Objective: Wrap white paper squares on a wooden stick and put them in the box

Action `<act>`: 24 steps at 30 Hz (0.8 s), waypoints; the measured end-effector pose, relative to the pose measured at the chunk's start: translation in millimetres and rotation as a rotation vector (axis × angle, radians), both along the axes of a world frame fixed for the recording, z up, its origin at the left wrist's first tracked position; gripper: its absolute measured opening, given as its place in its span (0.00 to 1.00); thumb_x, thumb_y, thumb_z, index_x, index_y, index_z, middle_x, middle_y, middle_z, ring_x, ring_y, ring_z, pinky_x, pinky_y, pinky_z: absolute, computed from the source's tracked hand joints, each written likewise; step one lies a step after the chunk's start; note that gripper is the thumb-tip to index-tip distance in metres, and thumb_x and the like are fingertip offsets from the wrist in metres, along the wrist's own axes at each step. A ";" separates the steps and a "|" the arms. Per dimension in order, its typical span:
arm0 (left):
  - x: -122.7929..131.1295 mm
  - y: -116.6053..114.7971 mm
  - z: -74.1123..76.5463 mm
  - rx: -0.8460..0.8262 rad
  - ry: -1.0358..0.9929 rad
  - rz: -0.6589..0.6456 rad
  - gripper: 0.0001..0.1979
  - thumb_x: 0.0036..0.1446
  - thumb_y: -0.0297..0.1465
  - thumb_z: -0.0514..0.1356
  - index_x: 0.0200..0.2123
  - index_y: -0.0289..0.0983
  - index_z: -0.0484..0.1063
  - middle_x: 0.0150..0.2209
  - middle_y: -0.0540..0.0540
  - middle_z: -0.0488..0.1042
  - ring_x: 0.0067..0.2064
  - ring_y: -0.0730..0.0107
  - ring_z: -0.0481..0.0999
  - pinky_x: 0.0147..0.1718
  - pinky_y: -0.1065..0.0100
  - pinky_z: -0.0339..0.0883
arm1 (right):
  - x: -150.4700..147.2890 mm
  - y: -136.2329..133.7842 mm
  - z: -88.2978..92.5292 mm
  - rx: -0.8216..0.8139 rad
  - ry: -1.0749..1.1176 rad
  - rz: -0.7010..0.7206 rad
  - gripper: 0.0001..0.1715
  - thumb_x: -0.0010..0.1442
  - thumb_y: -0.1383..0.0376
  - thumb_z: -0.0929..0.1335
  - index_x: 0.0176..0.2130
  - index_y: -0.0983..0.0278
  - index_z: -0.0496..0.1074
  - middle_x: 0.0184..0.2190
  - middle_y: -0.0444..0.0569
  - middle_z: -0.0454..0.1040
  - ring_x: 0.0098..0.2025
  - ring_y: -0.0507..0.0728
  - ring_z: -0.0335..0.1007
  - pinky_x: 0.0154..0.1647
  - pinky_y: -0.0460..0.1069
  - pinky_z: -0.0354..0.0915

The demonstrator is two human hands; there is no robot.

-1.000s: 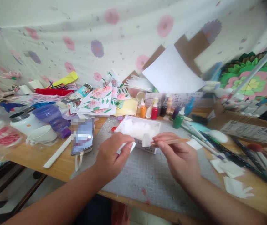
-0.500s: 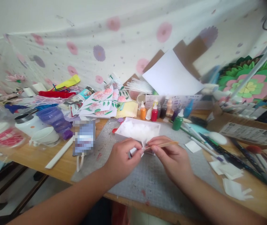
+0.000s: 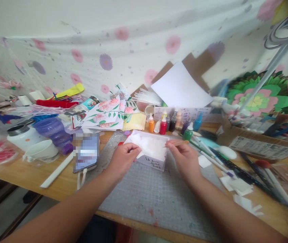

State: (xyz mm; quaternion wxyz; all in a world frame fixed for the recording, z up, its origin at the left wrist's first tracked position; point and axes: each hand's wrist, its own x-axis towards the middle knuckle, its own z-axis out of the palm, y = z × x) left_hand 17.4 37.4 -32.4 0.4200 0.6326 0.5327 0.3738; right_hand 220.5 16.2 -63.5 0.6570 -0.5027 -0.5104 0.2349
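Observation:
A white box (image 3: 156,164) with handwriting on its front stands on the grey cutting mat, with white fluffy material (image 3: 144,142) inside. My left hand (image 3: 127,158) is at the box's near left corner, fingers pinched on a small white piece (image 3: 140,155) whose kind I cannot make out. On the other side, at the box's right edge, my right hand (image 3: 183,158) grips a thin wooden stick (image 3: 181,143) between thumb and fingers. The two hands are apart, with the box between and just beyond them.
Behind the box stand several paint bottles (image 3: 163,125). A phone (image 3: 86,153) with a white cable lies left of the mat (image 3: 144,199). Brushes and pens (image 3: 231,162), white paper scraps (image 3: 241,186) and a cardboard box (image 3: 257,141) are on the right. Cups (image 3: 41,152) stand left.
My hands, together in front of the box before, have parted to left and right. The box's written front now shows between them. The view has shifted slightly.

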 end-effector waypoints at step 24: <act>-3.1 -42.1 35.1 -0.089 -0.023 -0.266 0.06 0.49 0.30 0.65 0.32 0.38 0.79 0.25 0.50 0.78 0.28 0.69 0.75 0.28 0.71 0.65 | -11.1 -58.0 36.5 0.274 -0.054 0.529 0.17 0.61 0.72 0.67 0.45 0.53 0.76 0.39 0.48 0.77 0.42 0.57 0.75 0.44 0.56 0.72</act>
